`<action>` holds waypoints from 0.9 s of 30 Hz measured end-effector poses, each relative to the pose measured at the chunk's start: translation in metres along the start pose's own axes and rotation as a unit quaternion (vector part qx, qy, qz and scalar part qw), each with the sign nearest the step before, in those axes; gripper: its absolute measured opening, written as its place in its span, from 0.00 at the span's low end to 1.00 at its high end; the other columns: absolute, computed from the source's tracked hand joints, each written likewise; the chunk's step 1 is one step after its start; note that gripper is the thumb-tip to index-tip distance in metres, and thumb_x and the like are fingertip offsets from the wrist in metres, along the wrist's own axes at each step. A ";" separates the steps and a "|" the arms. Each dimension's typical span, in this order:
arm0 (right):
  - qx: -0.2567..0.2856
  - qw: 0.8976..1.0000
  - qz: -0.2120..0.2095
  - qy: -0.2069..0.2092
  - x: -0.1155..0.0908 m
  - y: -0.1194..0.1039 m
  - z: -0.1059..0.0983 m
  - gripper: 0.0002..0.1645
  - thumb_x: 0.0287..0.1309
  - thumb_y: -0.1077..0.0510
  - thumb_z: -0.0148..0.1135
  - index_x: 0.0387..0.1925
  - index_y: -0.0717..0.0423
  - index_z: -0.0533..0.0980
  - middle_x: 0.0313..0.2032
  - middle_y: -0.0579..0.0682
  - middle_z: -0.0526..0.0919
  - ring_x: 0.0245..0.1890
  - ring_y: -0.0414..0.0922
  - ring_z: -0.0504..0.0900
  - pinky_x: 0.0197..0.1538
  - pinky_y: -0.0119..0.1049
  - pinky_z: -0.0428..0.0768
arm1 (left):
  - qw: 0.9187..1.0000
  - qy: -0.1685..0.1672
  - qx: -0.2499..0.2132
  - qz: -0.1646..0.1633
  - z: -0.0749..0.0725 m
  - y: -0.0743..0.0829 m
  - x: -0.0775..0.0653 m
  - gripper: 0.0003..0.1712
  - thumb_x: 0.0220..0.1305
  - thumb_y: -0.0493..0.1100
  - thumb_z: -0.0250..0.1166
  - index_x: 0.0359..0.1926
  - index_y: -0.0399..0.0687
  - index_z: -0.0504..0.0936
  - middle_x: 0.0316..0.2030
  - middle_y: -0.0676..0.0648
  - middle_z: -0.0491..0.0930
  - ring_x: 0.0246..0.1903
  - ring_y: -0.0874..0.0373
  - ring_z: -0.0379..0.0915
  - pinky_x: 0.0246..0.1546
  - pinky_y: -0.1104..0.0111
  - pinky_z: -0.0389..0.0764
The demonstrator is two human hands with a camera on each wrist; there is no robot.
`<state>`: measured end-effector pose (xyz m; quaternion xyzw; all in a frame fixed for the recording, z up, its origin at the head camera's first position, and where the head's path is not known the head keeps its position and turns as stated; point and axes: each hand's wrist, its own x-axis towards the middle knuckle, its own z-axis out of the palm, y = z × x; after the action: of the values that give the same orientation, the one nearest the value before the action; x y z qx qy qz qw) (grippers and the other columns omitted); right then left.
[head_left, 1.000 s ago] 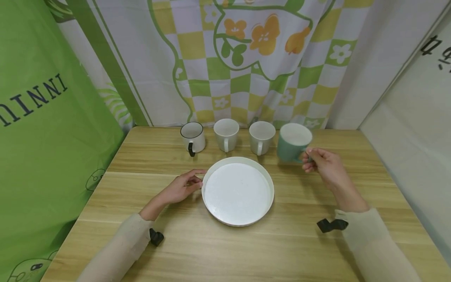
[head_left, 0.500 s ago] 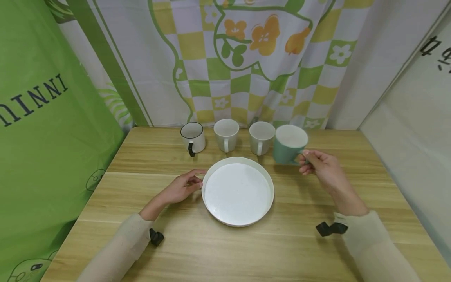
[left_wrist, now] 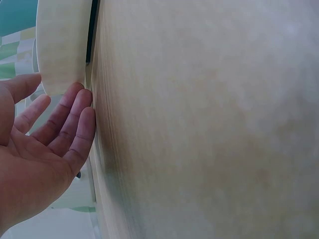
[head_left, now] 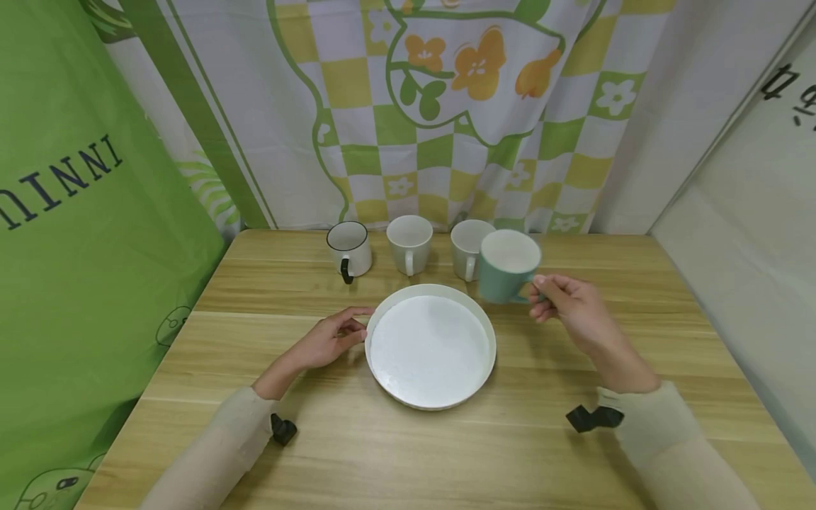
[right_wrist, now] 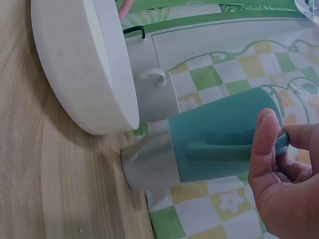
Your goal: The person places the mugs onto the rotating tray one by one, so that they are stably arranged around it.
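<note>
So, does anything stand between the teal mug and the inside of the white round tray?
Only the raised wall of the tray; nothing else visible. The right hand holds the teal mug up off the table; the other mugs stand farther back.

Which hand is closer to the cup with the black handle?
Left. The left hand is in front of the black-handled cup; the right hand is off to its right, holding the teal mug.

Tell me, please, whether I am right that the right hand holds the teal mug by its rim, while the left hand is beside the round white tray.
Not quite: the right hand holds the teal mug by its handle, not its rim, as the right wrist view shows. The left hand is indeed beside the round white tray.
</note>
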<state>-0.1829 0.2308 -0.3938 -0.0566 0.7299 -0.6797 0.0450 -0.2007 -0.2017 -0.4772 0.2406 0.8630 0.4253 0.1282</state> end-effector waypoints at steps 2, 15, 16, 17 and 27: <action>-0.002 1.000 0.004 0.000 0.000 -0.001 0.002 0.15 0.72 0.50 0.56 0.33 0.55 0.79 0.29 0.42 0.82 0.26 0.36 0.83 0.32 0.27 0.83 | 1.000 0.000 0.001 0.001 0.000 0.000 0.000 0.27 0.74 0.45 0.59 0.70 0.48 0.68 0.51 0.42 0.85 0.52 0.50 0.82 0.52 0.62 0.80; -0.036 0.999 0.007 -0.022 -0.001 -0.004 0.013 0.16 0.73 0.48 0.55 0.36 0.55 0.78 0.31 0.42 0.81 0.28 0.36 0.82 0.33 0.28 0.83 | 1.000 0.001 0.001 -0.003 0.000 0.001 0.000 0.26 0.74 0.45 0.58 0.70 0.49 0.68 0.50 0.42 0.86 0.52 0.50 0.82 0.53 0.60 0.80; -0.037 0.999 0.006 -0.024 -0.001 -0.004 0.014 0.16 0.73 0.48 0.54 0.36 0.55 0.78 0.31 0.42 0.81 0.28 0.36 0.82 0.33 0.28 0.83 | 1.000 0.001 0.001 -0.003 0.000 0.001 0.000 0.26 0.74 0.45 0.58 0.70 0.49 0.68 0.50 0.42 0.86 0.52 0.50 0.82 0.53 0.60 0.80; -0.038 0.999 0.005 -0.025 -0.001 -0.005 0.015 0.16 0.73 0.49 0.54 0.36 0.56 0.78 0.31 0.42 0.81 0.28 0.36 0.82 0.33 0.28 0.83 | 1.000 0.001 0.000 -0.003 0.000 0.000 0.000 0.27 0.74 0.45 0.58 0.70 0.49 0.68 0.50 0.42 0.86 0.52 0.50 0.82 0.52 0.60 0.80; -0.039 0.998 0.001 -0.047 -0.001 -0.007 0.025 0.17 0.75 0.52 0.53 0.39 0.64 0.77 0.33 0.46 0.81 0.28 0.37 0.82 0.33 0.29 0.83 | 1.000 0.002 -0.013 -0.004 0.002 -0.003 0.001 0.27 0.74 0.43 0.59 0.71 0.47 0.68 0.51 0.39 0.85 0.53 0.47 0.82 0.53 0.58 0.80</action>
<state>-0.1781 0.2060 -0.3887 -0.0893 0.7528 -0.6475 0.0780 -0.2020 -0.2017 -0.4808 0.2342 0.8587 0.4366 0.1312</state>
